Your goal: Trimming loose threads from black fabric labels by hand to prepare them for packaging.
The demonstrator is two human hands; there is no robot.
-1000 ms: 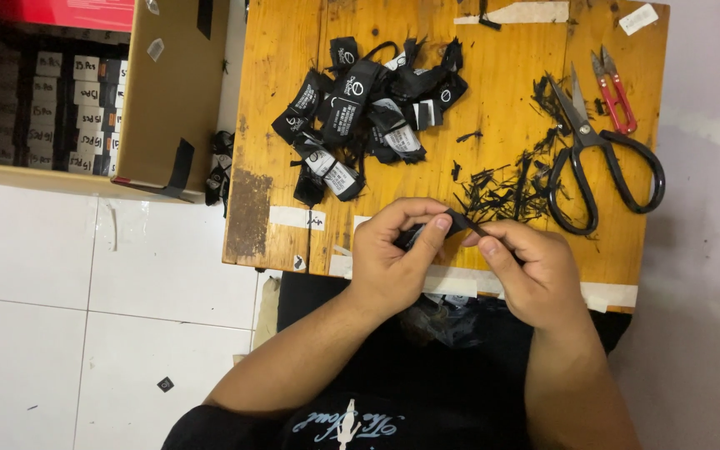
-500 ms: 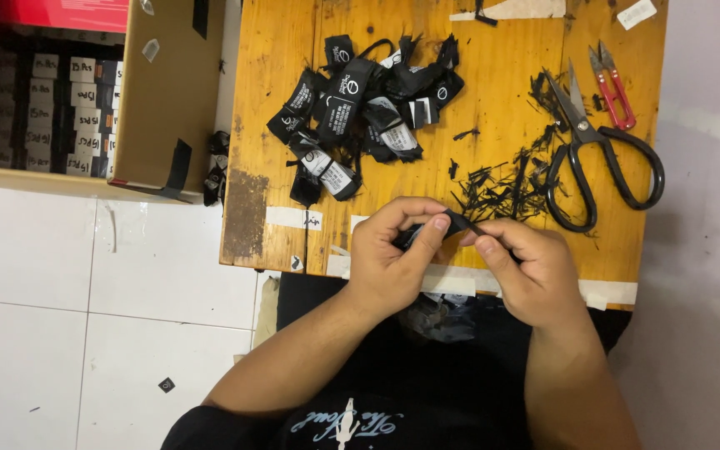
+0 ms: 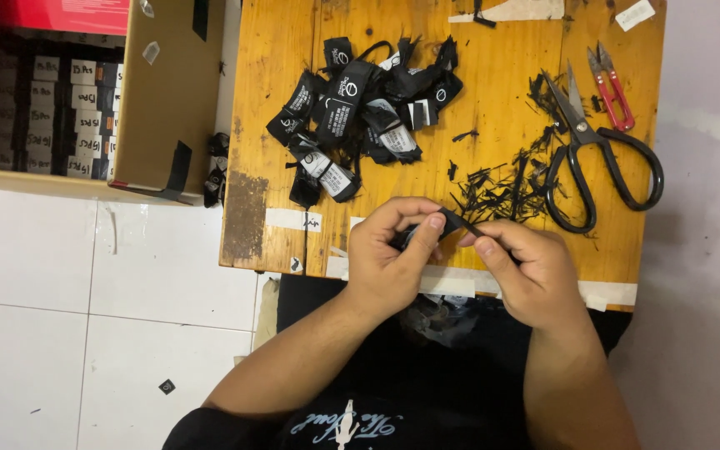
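Work looks partway through: left hand (image 3: 389, 258) and right hand (image 3: 527, 271) each keep a closed grip on one black label (image 3: 452, 222) over the surface's near edge. Finished-looking labels (image 3: 360, 117) pile mid-surface; trimmings (image 3: 502, 183) lie beside black scissors (image 3: 597, 154).

Black labels (image 3: 360, 108), black scissors (image 3: 602, 167), red snips (image 3: 612, 87), orange-brown table (image 3: 493, 75).

A small garment-trim workshop, likely home-based: a scuffed wooden worktable (image 3: 493, 108) on white floor tiles (image 3: 60, 317) carries a heap of black woven labels (image 3: 360, 117), black tailor's shears (image 3: 597, 158), red thread snips (image 3: 612, 83) and scattered black trimmings (image 3: 497, 183). Beside it stands a cardboard box (image 3: 164, 100) (bundled labels stacked inside).
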